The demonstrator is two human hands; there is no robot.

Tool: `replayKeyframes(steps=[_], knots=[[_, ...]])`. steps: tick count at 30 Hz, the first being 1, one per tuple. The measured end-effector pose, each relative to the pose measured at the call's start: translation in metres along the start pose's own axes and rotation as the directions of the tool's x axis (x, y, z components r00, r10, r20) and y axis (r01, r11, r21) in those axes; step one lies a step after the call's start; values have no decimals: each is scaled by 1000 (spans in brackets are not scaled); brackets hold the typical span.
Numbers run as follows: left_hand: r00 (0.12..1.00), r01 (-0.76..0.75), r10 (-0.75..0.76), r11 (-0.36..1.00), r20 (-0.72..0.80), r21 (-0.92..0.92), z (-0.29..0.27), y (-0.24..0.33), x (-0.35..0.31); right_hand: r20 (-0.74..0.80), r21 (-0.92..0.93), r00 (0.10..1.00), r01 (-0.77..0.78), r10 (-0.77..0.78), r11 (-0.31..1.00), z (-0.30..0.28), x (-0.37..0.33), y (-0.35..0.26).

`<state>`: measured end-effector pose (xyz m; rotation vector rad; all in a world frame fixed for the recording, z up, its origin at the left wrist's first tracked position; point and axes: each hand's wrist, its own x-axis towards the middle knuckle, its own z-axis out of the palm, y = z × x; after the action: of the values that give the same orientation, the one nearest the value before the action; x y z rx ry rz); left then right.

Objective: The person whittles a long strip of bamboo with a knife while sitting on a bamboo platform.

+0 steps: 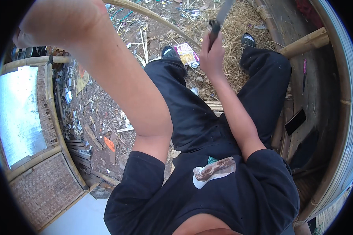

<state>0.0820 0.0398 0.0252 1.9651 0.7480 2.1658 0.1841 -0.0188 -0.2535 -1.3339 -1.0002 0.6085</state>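
My right hand (213,58) is wrapped round the black handle of a knife (224,12), in front of my knees. Its blade points up and away, running out at the top edge. My left hand (62,23) is raised close at the upper left, with its fingers curled; part of it is cut off by the picture's edge. A long pale bamboo strip (157,17) slants from beside my left hand down to just left of my right hand. The left fingers' hold on it is mostly hidden.
Straw-like shavings (239,23) and litter cover the ground around my feet. A printed packet (186,54) lies between my shoes. On the right, a phone (295,122) rests on a dark wooden surface beside a bamboo frame (343,98). Woven bamboo panels (47,188) stand at left.
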Motion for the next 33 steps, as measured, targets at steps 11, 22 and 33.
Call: replayKeyframes(steps=[11, 22, 33], knots=[[996, 74, -70, 993, 52, -91, -19, -13, 10, 221, -511, 834, -343, 506, 789, 6, -4, 82], [999, 34, -33, 998, 42, -43, -1, -5, 3, 190, -787, 703, -307, 685, 534, -2, -76, 188], [997, 56, -50, 993, 53, -102, -13, -16, 9, 100, -182, 979, -158, 178, 971, 10, -9, 54]])
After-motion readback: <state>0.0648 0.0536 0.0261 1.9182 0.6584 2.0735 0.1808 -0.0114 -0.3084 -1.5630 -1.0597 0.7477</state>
